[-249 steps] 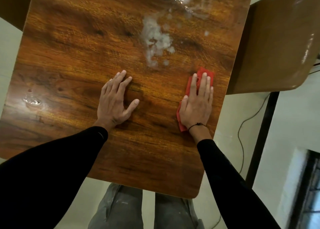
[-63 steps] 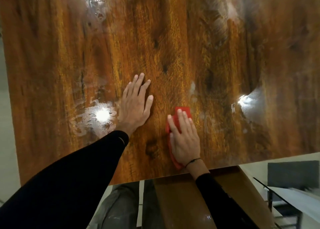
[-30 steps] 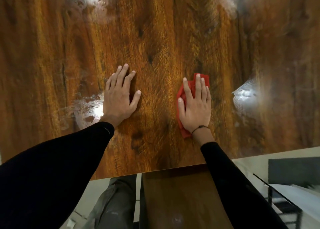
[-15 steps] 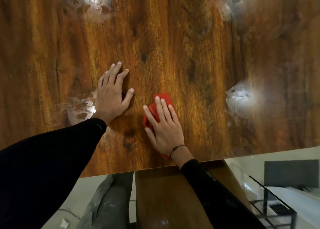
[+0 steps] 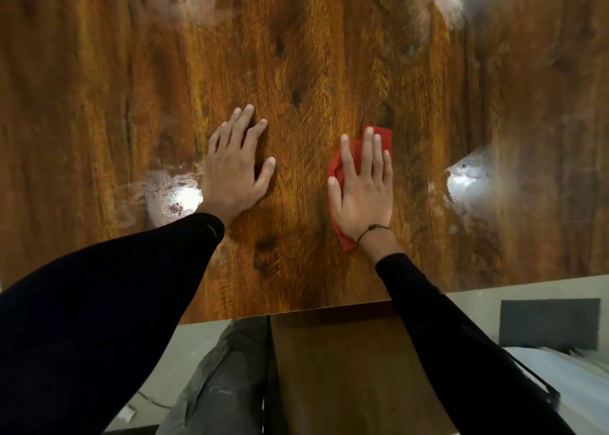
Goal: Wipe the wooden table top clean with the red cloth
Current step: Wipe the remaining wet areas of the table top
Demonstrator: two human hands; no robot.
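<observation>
The glossy wooden table top (image 5: 313, 55) fills most of the head view. My right hand (image 5: 364, 187) lies flat with straight fingers on the folded red cloth (image 5: 384, 136), pressing it onto the wood; the cloth shows past my fingertips, beside my thumb and below my wrist. My left hand (image 5: 235, 167) rests flat on the bare wood to the left, fingers spread. A whitish wet smear (image 5: 171, 194) lies just left of my left wrist. Another pale smear (image 5: 471, 181) sits to the right of the cloth. Fainter smears show at the far edge.
The table's near edge runs across the lower part of the view. A brown chair seat (image 5: 342, 368) stands under it below my right arm, beside my grey trouser leg (image 5: 217, 385). A dark mat (image 5: 548, 322) lies on the pale floor at lower right.
My right hand has slid the red cloth to the right and away from me, back from near my left hand. My left hand has stayed flat in the same place.
</observation>
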